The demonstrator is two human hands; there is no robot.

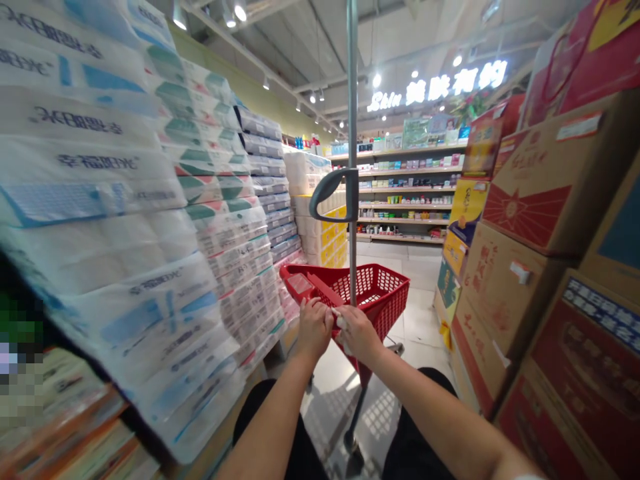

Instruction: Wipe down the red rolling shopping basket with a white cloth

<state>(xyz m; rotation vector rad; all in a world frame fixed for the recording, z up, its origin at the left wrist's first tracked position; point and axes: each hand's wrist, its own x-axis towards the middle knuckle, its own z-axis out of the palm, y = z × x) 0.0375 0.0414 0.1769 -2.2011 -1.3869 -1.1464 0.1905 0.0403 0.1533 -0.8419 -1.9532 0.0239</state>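
Observation:
A red plastic shopping cart [395,300] stands right in front of me, with a tall grey pole [353,253] rising from it and a grey loop grip [333,195] on the pole. My left hand [315,328] is closed on the cart's near handle edge, its fingers curled over the red plastic. Close beside it, my right hand [355,333] is closed around a small crumpled white tissue [341,321] at the same edge. The two hands almost meet, and their palms hide part of the handle.
Tall stacks of wrapped tissue packs [100,160] line the left side. Piled cardboard boxes [520,287] stand along the right. At the far end are shelves [405,190] of small goods under a lit sign [440,87]. Tiled floor [420,267] runs between.

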